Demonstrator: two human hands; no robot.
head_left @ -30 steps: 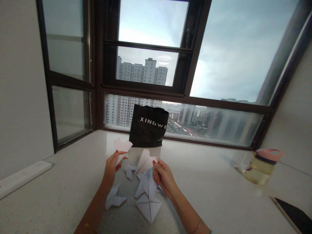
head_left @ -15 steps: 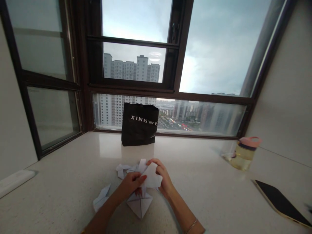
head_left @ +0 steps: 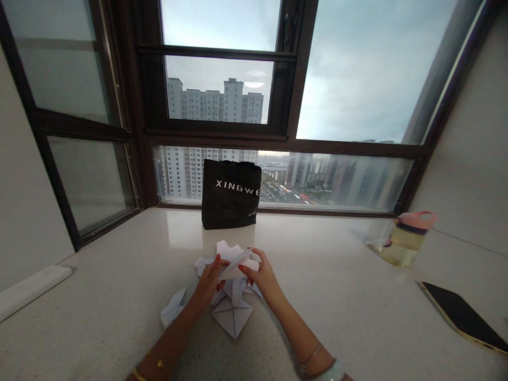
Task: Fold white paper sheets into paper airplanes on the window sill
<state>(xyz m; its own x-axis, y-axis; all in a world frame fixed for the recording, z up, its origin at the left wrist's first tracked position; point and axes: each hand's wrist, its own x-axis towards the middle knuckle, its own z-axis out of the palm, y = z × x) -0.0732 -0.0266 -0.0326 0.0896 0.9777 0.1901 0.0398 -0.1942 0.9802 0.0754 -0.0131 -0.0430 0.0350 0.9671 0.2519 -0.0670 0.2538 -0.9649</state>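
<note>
A folded piece of white paper is held up between both hands over the counter. My left hand pinches its left side, thumb on top. My right hand grips its right side, thumb and fingers closed on the edge. Just below the hands lies a folded paper shape with a pointed, creased front. Another folded paper piece rests beside my left forearm. More folded paper shows behind my left hand, partly covered by it.
A black bag with white lettering stands by the window. To the right are a bottle with a pink lid and a dark tablet-like slab. A long white object lies at the left edge of the pale counter.
The held paper has been turned and now shows a long folded strip across it. Both hands have shifted their grip on it. The camera view has tilted slightly.
</note>
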